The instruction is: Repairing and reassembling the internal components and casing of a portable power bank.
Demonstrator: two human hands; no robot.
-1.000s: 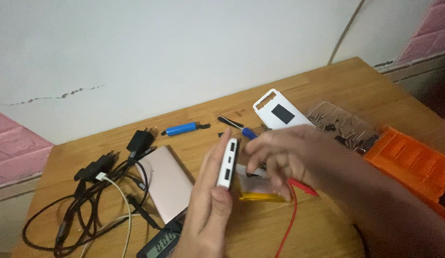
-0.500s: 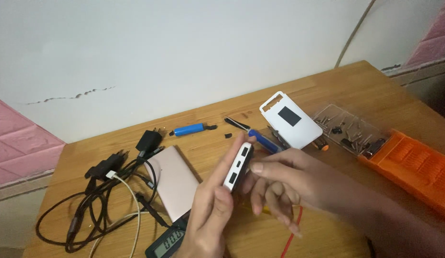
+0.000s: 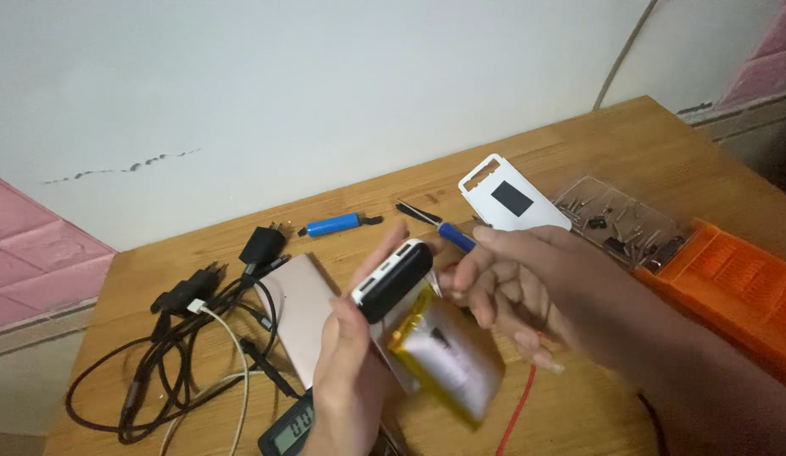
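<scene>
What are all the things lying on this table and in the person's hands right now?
Power bank end piece: one, black and white, held up in the left hand.
Flat battery pouch: one, silver with yellow edge, hanging below that end piece.
Flat slab: one, pink, on the table left of the hands.
Cables and chargers: a tangle, black and white, left side.
Cylindrical cell: one, blue, near the wall.
Screwdriver: one, blue handle, behind the hands.
Cover panel: one, white, far side.
Bit box: one, clear, right.
Case: one, orange, right edge.
Meter: one, dark, bottom edge.
Wire: one, red.
Table: one, wooden.
Left hand: gripping.
Right hand: fingers curled beside the end piece.
</scene>
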